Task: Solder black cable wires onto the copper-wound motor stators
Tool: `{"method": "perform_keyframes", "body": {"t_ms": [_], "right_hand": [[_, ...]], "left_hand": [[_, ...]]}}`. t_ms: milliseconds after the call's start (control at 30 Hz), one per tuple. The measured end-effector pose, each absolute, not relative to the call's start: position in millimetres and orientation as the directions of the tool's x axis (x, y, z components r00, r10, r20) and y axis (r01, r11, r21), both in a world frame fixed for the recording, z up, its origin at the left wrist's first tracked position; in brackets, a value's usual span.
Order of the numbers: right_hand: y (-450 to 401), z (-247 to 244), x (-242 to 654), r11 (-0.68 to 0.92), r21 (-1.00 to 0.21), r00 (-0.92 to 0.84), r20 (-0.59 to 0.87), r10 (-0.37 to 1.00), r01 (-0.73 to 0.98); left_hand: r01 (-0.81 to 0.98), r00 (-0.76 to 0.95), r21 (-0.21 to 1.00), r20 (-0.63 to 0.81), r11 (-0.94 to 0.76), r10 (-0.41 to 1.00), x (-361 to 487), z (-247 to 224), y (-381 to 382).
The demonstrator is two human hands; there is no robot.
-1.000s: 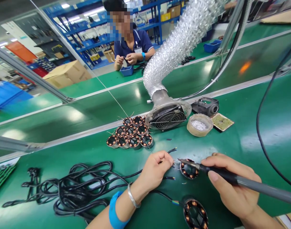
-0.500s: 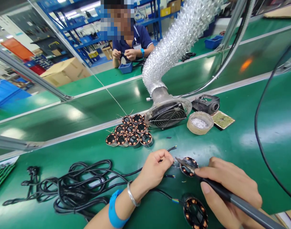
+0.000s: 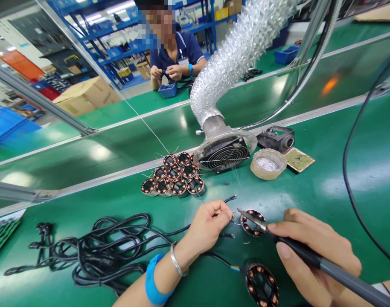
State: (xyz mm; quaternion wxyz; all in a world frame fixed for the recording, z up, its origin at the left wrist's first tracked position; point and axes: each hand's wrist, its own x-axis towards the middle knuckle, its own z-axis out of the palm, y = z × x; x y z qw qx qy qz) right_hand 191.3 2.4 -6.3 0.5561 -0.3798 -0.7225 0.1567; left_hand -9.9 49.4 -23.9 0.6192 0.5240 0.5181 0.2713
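Observation:
My right hand [image 3: 316, 251] grips a soldering iron [image 3: 297, 247] like a pen. The iron's tip points left, across the top of a copper-wound motor stator [image 3: 253, 222], close to thin wires by my left fingertips. My left hand [image 3: 212, 217] is closed in a pinch, with a black cable running into it; exactly what lies between the fingertips is partly hidden. A faint wisp of smoke rises above the tip. Below, a second stator [image 3: 261, 285] lies with a cable joined to it by coloured wires [image 3: 235, 268].
Coiled black cables [image 3: 102, 251] lie at left. Several stators [image 3: 175, 172] are stacked near the fume extractor [image 3: 227, 155] with its foil duct [image 3: 236, 55]. A round tub [image 3: 268, 164], a sponge tray [image 3: 299, 160] and an iron stand [image 3: 276, 138] sit right. A co-worker [image 3: 178, 55] works opposite.
My right hand has drawn the soldering iron slightly back to the right, and its tip has moved a little away from my left fingertips. My left hand stays still.

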Motion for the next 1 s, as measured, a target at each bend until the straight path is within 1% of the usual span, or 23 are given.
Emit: {"method": "perform_keyframes", "body": {"t_ms": [467,567,667,767,867,933,1000], "right_hand": [[7.7,-10.6,191.1,0.685,-0.645,-0.065,0.71,0.701,0.339],[15.4,-14.3,188.1,0.665,-0.643,-0.109,0.683,0.722,0.38],[24.1,-18.2,180.8,0.654,-0.631,-0.216,0.631,0.745,0.417],[29.6,-20.4,174.2,0.698,-0.592,-0.327,0.619,0.714,0.403],[30.0,-20.3,173.0,0.738,-0.548,-0.336,0.661,0.671,0.394],[28.6,-20.4,174.6,0.74,-0.543,-0.319,0.675,0.666,0.397],[27.0,-21.1,176.5,0.734,-0.548,-0.326,0.664,0.673,0.4]], "left_hand": [[0.188,0.315,0.922,-0.382,0.337,0.869,-8.8,-19.9,49.8],[0.173,0.369,0.923,-0.384,0.343,0.846,-9.9,-15.8,48.8],[0.158,0.456,0.928,-0.373,0.338,0.808,-11.6,-12.3,47.7],[0.157,0.511,0.934,-0.354,0.32,0.783,-14.0,-10.1,47.0],[0.209,0.539,0.943,-0.333,0.259,0.774,-16.7,-8.4,46.0],[0.253,0.543,0.942,-0.327,0.221,0.774,-17.8,-7.3,45.1],[0.26,0.529,0.938,-0.337,0.23,0.779,-17.7,-6.9,44.2]]}}
